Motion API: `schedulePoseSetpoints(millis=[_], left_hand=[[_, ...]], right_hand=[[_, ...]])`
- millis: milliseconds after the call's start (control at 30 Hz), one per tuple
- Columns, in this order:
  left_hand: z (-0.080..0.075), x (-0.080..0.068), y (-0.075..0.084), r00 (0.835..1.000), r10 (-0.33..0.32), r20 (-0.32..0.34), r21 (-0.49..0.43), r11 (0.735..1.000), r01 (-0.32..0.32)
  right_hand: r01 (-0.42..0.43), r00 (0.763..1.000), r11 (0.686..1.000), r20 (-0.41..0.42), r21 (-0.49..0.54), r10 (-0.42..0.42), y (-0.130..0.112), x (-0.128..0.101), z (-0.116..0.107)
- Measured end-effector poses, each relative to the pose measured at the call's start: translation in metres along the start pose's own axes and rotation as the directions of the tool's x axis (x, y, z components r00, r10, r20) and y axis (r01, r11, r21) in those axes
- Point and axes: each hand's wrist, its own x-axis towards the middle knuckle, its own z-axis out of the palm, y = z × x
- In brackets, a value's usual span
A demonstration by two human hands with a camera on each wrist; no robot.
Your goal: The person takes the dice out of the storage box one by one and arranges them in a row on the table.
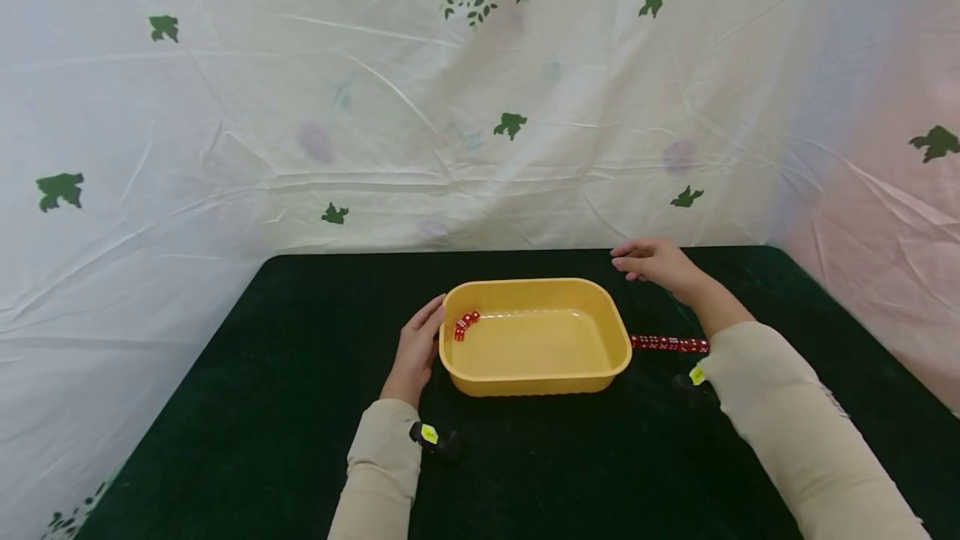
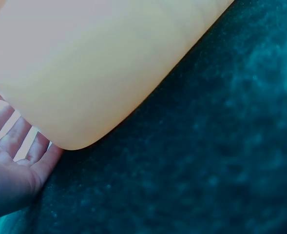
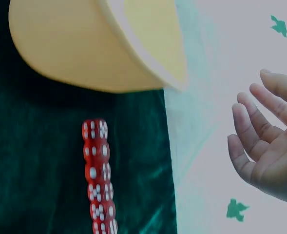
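Observation:
A yellow plastic basin (image 1: 536, 382) stands on the dark green cloth, its opening upward. Inside, at the left end, lie several red dice (image 1: 461, 327) with white pips. My left hand (image 1: 415, 350) rests against the basin's left end; the left wrist view shows its fingers (image 2: 16, 134) extended along the outer wall. To the right of the basin runs a row of red dice (image 1: 670, 343), close together, also seen in the right wrist view (image 3: 98, 175). Above and beyond that row my right hand (image 1: 660, 263) is raised, fingers loosely bent, holding nothing.
The dark green cloth (image 1: 262, 407) covers the table, whose far edge meets a white curtain (image 1: 420, 107) printed with green leaves. Curtain also hangs along both sides. A small black device with a yellow tag (image 1: 429, 434) is strapped to each wrist.

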Motion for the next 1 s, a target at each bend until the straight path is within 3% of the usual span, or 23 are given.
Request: schedulePoseSetpoints(millis=[1000], left_hand=[[0.001,0.0,-0.003,1.0,0.022,0.005,0.006,1.0,-0.022]], right_hand=[[0.093,0.988,0.986,0.111,0.139,-0.109,-0.033,0.028,0.094]])
